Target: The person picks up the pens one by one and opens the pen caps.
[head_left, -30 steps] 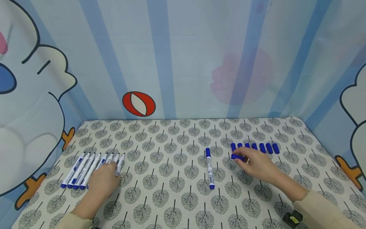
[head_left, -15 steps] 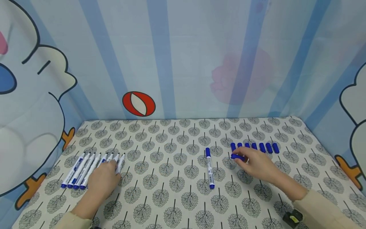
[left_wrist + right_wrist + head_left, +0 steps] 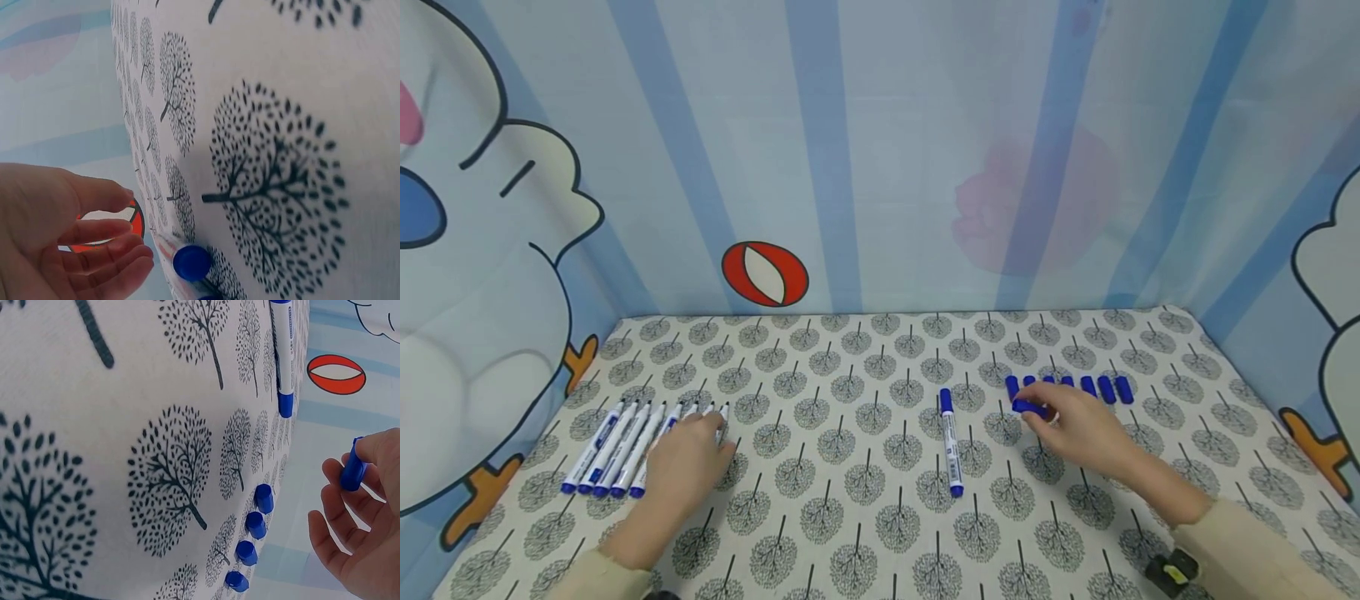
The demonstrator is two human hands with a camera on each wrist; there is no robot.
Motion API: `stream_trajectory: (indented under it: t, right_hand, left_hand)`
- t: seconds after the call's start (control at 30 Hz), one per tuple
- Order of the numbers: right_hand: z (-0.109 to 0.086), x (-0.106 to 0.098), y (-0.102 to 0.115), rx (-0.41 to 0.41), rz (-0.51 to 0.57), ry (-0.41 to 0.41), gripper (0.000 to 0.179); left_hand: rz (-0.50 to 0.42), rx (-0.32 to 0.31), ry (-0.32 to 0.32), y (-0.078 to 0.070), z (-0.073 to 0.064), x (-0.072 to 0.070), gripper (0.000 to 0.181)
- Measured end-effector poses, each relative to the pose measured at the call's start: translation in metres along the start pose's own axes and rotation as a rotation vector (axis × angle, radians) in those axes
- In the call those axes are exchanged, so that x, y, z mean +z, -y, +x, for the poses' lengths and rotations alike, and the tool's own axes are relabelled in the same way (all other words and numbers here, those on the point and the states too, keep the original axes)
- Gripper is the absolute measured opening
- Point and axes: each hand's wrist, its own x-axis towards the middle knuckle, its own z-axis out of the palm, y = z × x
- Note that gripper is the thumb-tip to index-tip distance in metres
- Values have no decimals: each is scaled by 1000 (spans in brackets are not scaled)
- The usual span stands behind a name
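Note:
Several uncapped white markers (image 3: 601,450) lie side by side at the left, black tips pointing away and blue ends near. My left hand (image 3: 688,458) hovers at the right end of this row and hides part of it. In the left wrist view nothing lies between its thumb and loosely bent fingers (image 3: 115,256), and blue marker ends (image 3: 192,262) show just beside the fingertips. On the right, my right hand (image 3: 1086,429) pinches a blue marker cap (image 3: 353,467) between thumb and fingers, in front of a row of blue caps (image 3: 1106,389).
A capped blue marker (image 3: 951,450) lies lengthwise between the hands. A tree-patterned cloth (image 3: 850,500) covers the table. Behind it hangs a blue-striped backdrop (image 3: 895,167) with cartoon figures on both sides.
My left hand has shifted slightly right and uncovered another marker's blue end. The right hand, still pinching the cap, has moved only a little to the right.

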Motion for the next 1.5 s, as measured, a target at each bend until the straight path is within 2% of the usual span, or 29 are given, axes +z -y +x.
stream_trajectory:
  t: [0.23,0.4,0.57,0.8,1.17,1.4,1.5]
  right_hand:
    - [3,-2,-4,7,-33,-22,23]
    - [4,-4,-7,3,-50,-33,22]
    - [4,-9,-12,32,-61,-40,23]
    - [8,-15,-21,38,-81,-99,23]
    - [7,-22,-41,76,-117,-148,29]
    - [6,-29,-56,170,-103,-98,28]
    - [6,-33,-62,192,-104,-104,29]
  left_hand:
    - [-35,94,-108,-9,1,8,22]
    - [-44,122,-126,-20,4,14,21]
    - [-56,158,-142,-30,7,22,19]
    - [-87,264,-201,-46,8,31,17]
    - [-116,332,-108,-72,13,41,18]
    - [-110,386,-122,-90,16,44,18]
    - [-119,411,-132,-99,19,44,18]
